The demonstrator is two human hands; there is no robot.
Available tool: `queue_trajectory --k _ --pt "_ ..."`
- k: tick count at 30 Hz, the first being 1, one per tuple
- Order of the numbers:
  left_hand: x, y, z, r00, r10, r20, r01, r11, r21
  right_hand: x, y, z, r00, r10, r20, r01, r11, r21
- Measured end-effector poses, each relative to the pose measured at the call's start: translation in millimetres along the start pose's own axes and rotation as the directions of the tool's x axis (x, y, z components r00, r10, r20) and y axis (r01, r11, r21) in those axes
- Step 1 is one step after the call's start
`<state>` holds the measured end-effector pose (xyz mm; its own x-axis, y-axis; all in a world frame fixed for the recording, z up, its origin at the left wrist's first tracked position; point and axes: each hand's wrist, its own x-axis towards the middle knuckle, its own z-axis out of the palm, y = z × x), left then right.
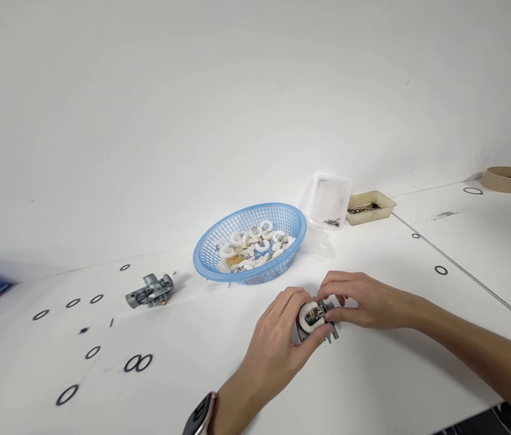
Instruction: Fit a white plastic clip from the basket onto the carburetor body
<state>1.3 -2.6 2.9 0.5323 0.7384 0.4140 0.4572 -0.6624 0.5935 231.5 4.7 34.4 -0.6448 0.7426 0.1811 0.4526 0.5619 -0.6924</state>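
Between my hands, a grey metal carburetor rests on the white table with its inside facing up. A white C-shaped float sits in it, around brass-coloured parts. My left hand is wrapped round the carburetor's left side, its thumb along the near edge of the float. From the right, my right hand reaches over the carburetor, finger and thumb closed at the float's hinge end. Whether a small part is between those fingertips is hidden.
A blue basket of white floats stands behind my hands. Another carburetor and several black rubber rings lie to the left. Behind right are a white tray, a cream tray with small parts and a tan container.
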Motion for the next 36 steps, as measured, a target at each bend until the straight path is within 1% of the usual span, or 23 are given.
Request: queue_trajectory --k 3,5,8,11,14,18,20,23,26,30,36 --pt "2.3 3.1 -2.7 0.995 -0.086 0.046 0.09 0.992 -0.088 -0.4 0.2 -0.6 0.999 -0.032 -0.002 0.032 0.999 -0.012" --pt "4.6 4.8 -5.2 0.984 -0.152 0.089 0.164 0.975 -0.149 -0.7 0.6 0.0 0.999 -0.039 -0.017 0.039 0.999 -0.026" --pt "7.1 5.3 -8.5 0.972 -0.196 0.129 0.219 0.954 -0.205 -0.4 1.2 2.8 0.999 -0.02 -0.047 0.018 0.999 -0.047" --pt "6.9 3.9 -8.8 0.978 -0.175 0.117 0.196 0.961 -0.197 0.1 1.7 6.2 0.997 -0.007 -0.075 0.003 0.999 -0.05" --pt "5.1 2.4 -6.8 0.982 -0.161 0.098 0.176 0.969 -0.175 0.4 1.2 7.8 0.997 0.005 -0.076 -0.008 0.999 -0.039" --pt "5.2 2.0 -7.5 0.976 -0.191 0.107 0.207 0.964 -0.165 0.6 -1.0 6.6 0.996 0.057 -0.067 -0.059 0.998 -0.028" --pt "6.9 2.4 -10.9 0.971 -0.196 0.133 0.217 0.961 -0.17 0.5 -1.5 5.8 0.995 0.071 -0.067 -0.073 0.997 -0.023" --pt "10.1 3.0 -17.8 0.966 -0.182 0.186 0.218 0.957 -0.194 0.3 -0.6 5.6 0.996 0.061 -0.068 -0.061 0.998 -0.008" --pt "12.5 3.3 -22.7 0.961 -0.176 0.214 0.226 0.945 -0.237 0.2 0.5 6.4 0.996 0.059 -0.068 -0.058 0.998 0.013" --pt "13.6 2.7 -23.8 0.96 -0.179 0.215 0.231 0.942 -0.245 -0.1 0.4 7.8 0.996 0.04 -0.084 -0.038 0.999 0.025" --pt "11.1 0.9 -20.8 0.966 -0.174 0.192 0.218 0.946 -0.238 -0.6 0.6 9.5 0.994 0.011 -0.109 -0.009 1.0 0.012"
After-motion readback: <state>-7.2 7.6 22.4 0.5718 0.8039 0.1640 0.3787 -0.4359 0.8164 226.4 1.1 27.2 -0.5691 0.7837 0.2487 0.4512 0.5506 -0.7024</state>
